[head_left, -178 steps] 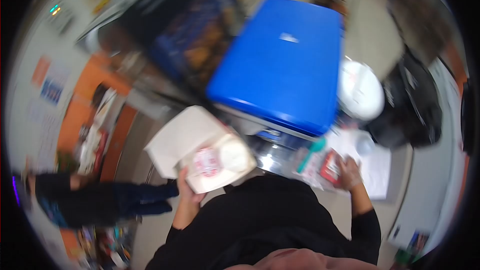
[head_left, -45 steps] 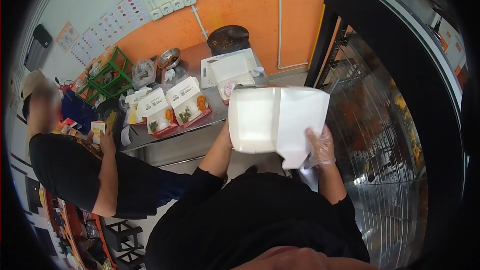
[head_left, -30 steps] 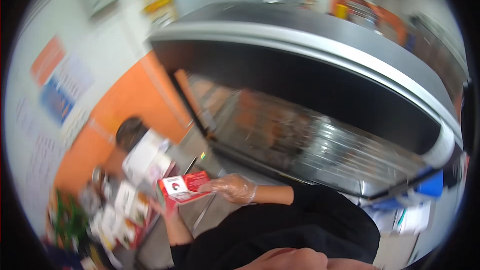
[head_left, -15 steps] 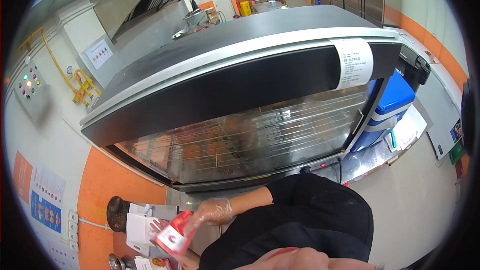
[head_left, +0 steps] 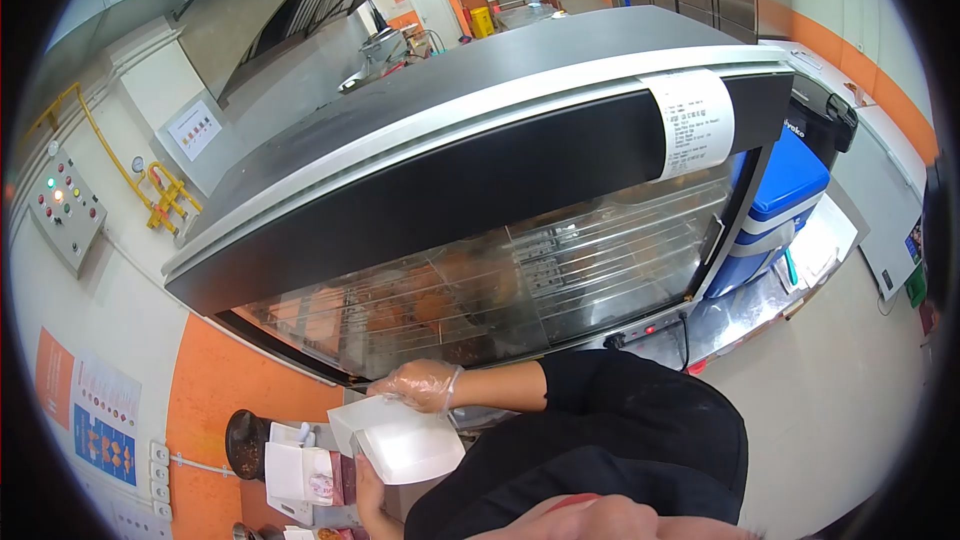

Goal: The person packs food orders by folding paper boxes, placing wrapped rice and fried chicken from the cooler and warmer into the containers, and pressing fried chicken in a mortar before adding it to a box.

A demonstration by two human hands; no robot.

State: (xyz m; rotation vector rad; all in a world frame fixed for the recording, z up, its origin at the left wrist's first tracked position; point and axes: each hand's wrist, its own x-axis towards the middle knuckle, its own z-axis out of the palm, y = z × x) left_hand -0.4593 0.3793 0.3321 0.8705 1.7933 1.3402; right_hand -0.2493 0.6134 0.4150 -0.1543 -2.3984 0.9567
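An opened cardboard food box (head_left: 405,440), its white inside facing up, is held between my two hands. My right hand (head_left: 420,385), in a clear plastic glove, is closed on the box's upper edge, the side nearer the glass cabinet. From below, my left hand (head_left: 369,485) grips the box's lower left side; its fingers are partly hidden by the cardboard. Just left of the box, a white container (head_left: 288,470) and a red-and-white carton (head_left: 335,478) sit on the counter.
A large glass-fronted display cabinet (head_left: 480,175) with wire shelves and food inside fills the middle. A printed paper slip (head_left: 695,125) hangs from its top edge. At right stands a blue cool box (head_left: 775,205). A dark round container (head_left: 247,443) rests by the orange wall.
The red-and-white box has opened out, turning its white inside up, and has moved right. My right hand has shifted from its printed face to its upper edge.
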